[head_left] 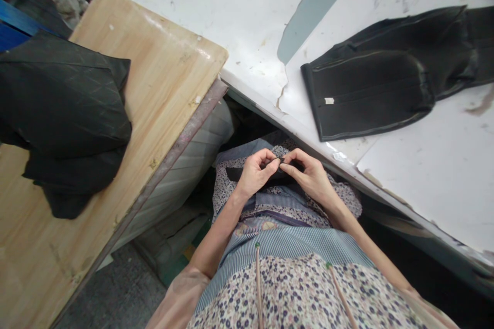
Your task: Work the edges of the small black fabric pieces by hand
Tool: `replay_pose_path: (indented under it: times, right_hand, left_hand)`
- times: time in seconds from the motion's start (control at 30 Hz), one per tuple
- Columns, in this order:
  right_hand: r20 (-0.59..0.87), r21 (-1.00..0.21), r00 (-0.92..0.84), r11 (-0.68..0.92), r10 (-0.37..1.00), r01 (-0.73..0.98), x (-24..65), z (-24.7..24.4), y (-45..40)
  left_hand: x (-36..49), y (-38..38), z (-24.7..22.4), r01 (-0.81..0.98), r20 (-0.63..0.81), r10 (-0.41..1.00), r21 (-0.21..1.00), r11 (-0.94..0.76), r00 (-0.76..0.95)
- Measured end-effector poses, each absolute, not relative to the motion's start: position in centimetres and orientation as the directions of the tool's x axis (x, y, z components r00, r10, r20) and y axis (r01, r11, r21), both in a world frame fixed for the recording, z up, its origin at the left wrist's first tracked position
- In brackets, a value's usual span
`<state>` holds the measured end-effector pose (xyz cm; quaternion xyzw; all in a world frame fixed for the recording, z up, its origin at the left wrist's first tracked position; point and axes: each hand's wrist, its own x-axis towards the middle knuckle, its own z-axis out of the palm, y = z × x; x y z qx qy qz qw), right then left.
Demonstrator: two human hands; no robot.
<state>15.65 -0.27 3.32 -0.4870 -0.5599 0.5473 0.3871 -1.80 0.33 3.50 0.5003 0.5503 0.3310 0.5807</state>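
In my lap lies a narrow black strip [236, 174], which looks like fabric or leather. My left hand [255, 170] pinches it between thumb and forefinger near the middle. Close against that, almost fingertip to fingertip, my right hand [309, 172] pinches the same strip. The small part between the fingertips is mostly hidden. Beneath both hands is the floral and checked apron [293, 198] over my knees.
A wooden board [162, 97] on the left bears black quilted pieces [69, 103]. Along the right runs a white table [247, 15] with torn covering. On it lies a stitched black piece [370, 92] with a small white tag. A pale ribbed bundle [181, 164] stands under the board.
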Motion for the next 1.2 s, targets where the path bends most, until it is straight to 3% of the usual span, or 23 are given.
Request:
replay_pose_path:
  times: [1.2]
  right_hand:
    - [-0.124, -0.985, -0.213, -0.094, 0.969, 0.148, 15.6, 3.04, -0.28]
  left_hand:
    - [-1.76, 0.26, 3.05, 0.225, -0.28, 0.948, 0.943, 0.244, 0.148]
